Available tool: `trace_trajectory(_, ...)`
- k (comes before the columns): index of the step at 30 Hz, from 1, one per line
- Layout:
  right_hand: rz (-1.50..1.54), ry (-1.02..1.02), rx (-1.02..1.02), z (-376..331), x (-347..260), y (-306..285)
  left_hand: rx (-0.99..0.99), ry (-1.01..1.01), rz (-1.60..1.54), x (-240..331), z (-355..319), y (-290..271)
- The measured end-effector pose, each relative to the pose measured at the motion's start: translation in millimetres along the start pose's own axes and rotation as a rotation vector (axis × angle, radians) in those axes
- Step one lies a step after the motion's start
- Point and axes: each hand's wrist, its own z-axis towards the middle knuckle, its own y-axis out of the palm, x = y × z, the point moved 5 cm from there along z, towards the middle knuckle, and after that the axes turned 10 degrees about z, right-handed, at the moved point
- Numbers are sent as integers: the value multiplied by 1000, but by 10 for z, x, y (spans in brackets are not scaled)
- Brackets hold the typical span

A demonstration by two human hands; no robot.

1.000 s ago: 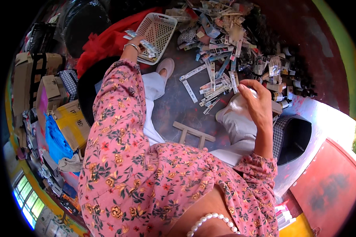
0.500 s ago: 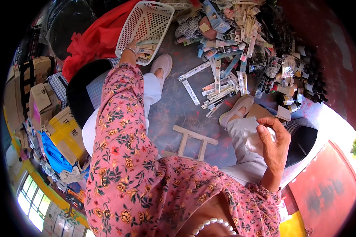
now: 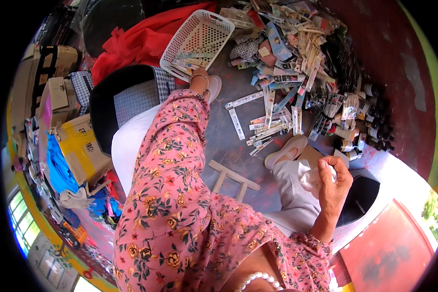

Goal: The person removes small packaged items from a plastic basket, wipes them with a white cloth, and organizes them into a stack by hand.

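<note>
My right hand (image 3: 335, 181) is raised over my right knee, its fingers closed round a crumpled white cloth (image 3: 310, 179). On the far left, my left arm stretches out to a white perforated plastic basket (image 3: 219, 22). My left hand (image 3: 199, 73) is at the basket's near rim, beside the flat, strip-shaped packets (image 3: 192, 61) lying in that end. Its fingers are too small and partly hidden to show whether they grip anything. A large heap of similar long, narrow packets (image 3: 309, 51) spreads over the floor to the right of the basket.
A small wooden frame (image 3: 233, 179) lies on the floor between my feet. Several dark bottles (image 3: 374, 131) stand beside the heap at right. Red fabric (image 3: 131, 51) lies behind the basket, and taped cardboard boxes (image 3: 85, 151) are stacked at left.
My left hand has shifted from the basket's left side to its near rim, toward the right. My right hand still holds the cloth. The whole view has swung slightly.
</note>
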Motion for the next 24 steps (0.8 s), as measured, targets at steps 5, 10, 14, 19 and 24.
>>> trace_trajectory(5,-63,-65,4,-66,49,21,-15,276,246,-221,22,-42)
trace_trajectory(10,-10,-64,29,-36,8,43,165,21,150,-6,-80,-447)
trace_trajectory(14,16,-81,-1,-10,3,29,113,74,159,113,-110,-509)
trace_trajectory(19,54,-32,-16,-14,27,30,52,132,183,173,-151,-450)
trace_trajectory(24,69,-68,-9,24,-31,15,23,185,220,271,-137,-486)
